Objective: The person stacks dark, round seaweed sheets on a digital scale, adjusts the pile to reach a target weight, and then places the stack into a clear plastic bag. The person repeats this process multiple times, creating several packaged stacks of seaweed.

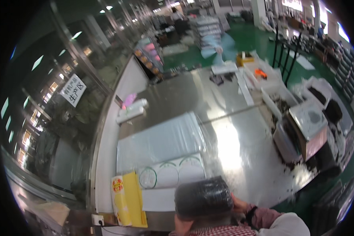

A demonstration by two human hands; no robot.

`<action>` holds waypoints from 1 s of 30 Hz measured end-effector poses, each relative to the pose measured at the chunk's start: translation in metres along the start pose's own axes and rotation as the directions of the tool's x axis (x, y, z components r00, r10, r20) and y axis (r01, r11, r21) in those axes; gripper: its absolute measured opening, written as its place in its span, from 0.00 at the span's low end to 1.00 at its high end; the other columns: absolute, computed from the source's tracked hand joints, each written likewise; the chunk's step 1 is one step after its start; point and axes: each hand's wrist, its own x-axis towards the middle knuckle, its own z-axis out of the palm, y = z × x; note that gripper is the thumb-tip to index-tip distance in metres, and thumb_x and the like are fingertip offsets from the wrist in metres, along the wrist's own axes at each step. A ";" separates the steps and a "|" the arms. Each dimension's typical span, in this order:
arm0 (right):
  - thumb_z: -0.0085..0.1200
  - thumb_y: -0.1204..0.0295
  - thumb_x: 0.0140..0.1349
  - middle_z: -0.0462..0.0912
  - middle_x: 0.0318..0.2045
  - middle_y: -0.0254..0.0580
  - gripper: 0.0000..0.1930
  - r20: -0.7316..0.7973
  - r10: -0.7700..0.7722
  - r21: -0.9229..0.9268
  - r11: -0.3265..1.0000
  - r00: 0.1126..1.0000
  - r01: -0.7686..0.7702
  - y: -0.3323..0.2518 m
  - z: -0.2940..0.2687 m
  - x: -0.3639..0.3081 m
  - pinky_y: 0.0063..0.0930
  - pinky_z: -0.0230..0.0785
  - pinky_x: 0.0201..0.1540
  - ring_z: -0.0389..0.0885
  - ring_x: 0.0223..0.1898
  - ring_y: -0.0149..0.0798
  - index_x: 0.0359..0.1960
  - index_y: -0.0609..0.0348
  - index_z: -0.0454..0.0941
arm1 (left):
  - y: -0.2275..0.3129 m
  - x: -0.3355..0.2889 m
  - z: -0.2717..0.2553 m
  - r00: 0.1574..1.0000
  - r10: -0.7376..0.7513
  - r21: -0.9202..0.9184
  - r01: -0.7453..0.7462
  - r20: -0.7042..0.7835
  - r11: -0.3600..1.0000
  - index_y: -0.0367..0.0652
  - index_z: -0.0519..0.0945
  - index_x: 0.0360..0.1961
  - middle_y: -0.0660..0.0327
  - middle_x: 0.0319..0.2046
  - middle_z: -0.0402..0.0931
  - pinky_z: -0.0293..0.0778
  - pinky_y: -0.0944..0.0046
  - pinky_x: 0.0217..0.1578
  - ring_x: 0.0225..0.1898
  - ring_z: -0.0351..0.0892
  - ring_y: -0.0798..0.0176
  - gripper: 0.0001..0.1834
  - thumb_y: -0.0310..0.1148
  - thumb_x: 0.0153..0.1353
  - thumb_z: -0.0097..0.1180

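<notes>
A stout, rounded bundle in shiny black plastic (203, 196) is held close to my body at the near edge of the metal table (177, 94). My left hand (182, 225) grips its lower left side, and my right hand (239, 203) presses on its right end. Both sets of fingers are partly hidden by the bundle. Just beyond it lie a white printed sheet with green circles (171, 172) and a stack of clear plastic bags (159, 139). Yellow printed packaging (131, 200) rests to the left.
On the right side of the table stand an open cardboard box (314, 135), a clear plastic tub (286, 143) and a white tray (281, 103) with dark crumbs. White rolls (131, 112) lie by the left wall. Black bundles (338, 200) are stacked at the lower right.
</notes>
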 end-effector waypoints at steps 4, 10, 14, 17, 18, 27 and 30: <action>0.37 0.48 0.75 0.67 0.68 0.38 0.32 0.139 -0.004 0.131 0.991 0.990 -0.014 -0.064 -0.017 0.022 0.38 0.55 0.72 0.64 0.69 0.39 0.74 0.50 0.54 | 0.013 0.044 0.033 0.993 -0.066 0.075 0.058 0.096 0.995 0.49 0.70 0.66 0.56 0.68 0.66 0.64 0.40 0.64 0.66 0.67 0.49 0.29 0.51 0.73 0.33; 0.45 0.64 0.75 0.66 0.65 0.46 0.24 0.058 -0.647 -0.096 0.754 0.760 0.650 -0.225 0.121 0.089 0.37 0.67 0.63 0.67 0.65 0.41 0.66 0.65 0.61 | 0.141 0.194 0.138 0.929 0.158 -0.015 -0.163 0.333 0.987 0.46 0.68 0.61 0.50 0.57 0.72 0.71 0.51 0.59 0.60 0.73 0.52 0.24 0.50 0.75 0.40; 0.47 0.67 0.74 0.79 0.52 0.45 0.19 0.299 -0.744 -0.443 0.446 0.597 0.778 -0.255 0.257 -0.027 0.35 0.70 0.60 0.79 0.54 0.41 0.61 0.66 0.69 | 0.135 0.199 0.238 0.866 0.272 0.038 -0.316 0.420 0.948 0.44 0.69 0.60 0.54 0.56 0.74 0.73 0.54 0.56 0.58 0.74 0.55 0.23 0.48 0.75 0.41; 0.51 0.70 0.71 0.81 0.48 0.46 0.17 0.515 -0.718 -0.535 0.158 0.468 0.830 -0.241 0.289 -0.140 0.35 0.70 0.58 0.80 0.50 0.41 0.57 0.68 0.73 | 0.066 0.214 0.234 0.860 -0.058 0.214 -0.061 0.507 0.975 0.44 0.71 0.58 0.55 0.53 0.76 0.74 0.55 0.54 0.55 0.76 0.55 0.20 0.46 0.74 0.43; 0.55 0.71 0.67 0.82 0.45 0.47 0.18 0.615 -0.700 -0.601 -0.118 0.363 0.791 -0.239 0.298 -0.188 0.34 0.71 0.55 0.81 0.48 0.41 0.55 0.69 0.75 | 0.035 0.216 0.223 0.865 -0.167 0.317 0.010 0.473 0.948 0.43 0.72 0.57 0.55 0.51 0.77 0.74 0.56 0.53 0.53 0.77 0.55 0.19 0.43 0.74 0.44; 0.52 0.63 0.67 0.79 0.37 0.39 0.16 0.947 -0.284 -0.295 -0.953 -0.148 -0.063 -0.173 0.251 -0.494 0.37 0.76 0.36 0.79 0.31 0.39 0.55 0.42 0.68 | -0.266 0.142 0.213 0.774 -0.619 0.773 0.308 0.136 0.554 0.35 0.70 0.59 0.49 0.55 0.73 0.71 0.52 0.56 0.54 0.75 0.49 0.22 0.40 0.72 0.47; 0.56 0.62 0.62 0.76 0.39 0.46 0.22 0.903 -0.407 -0.427 -0.885 -0.138 -0.186 -0.155 0.224 -0.566 0.42 0.76 0.33 0.75 0.32 0.42 0.57 0.44 0.64 | -0.355 0.120 0.242 0.718 -0.688 0.777 0.372 0.106 0.508 0.39 0.71 0.55 0.55 0.48 0.77 0.75 0.58 0.50 0.49 0.78 0.55 0.17 0.38 0.72 0.48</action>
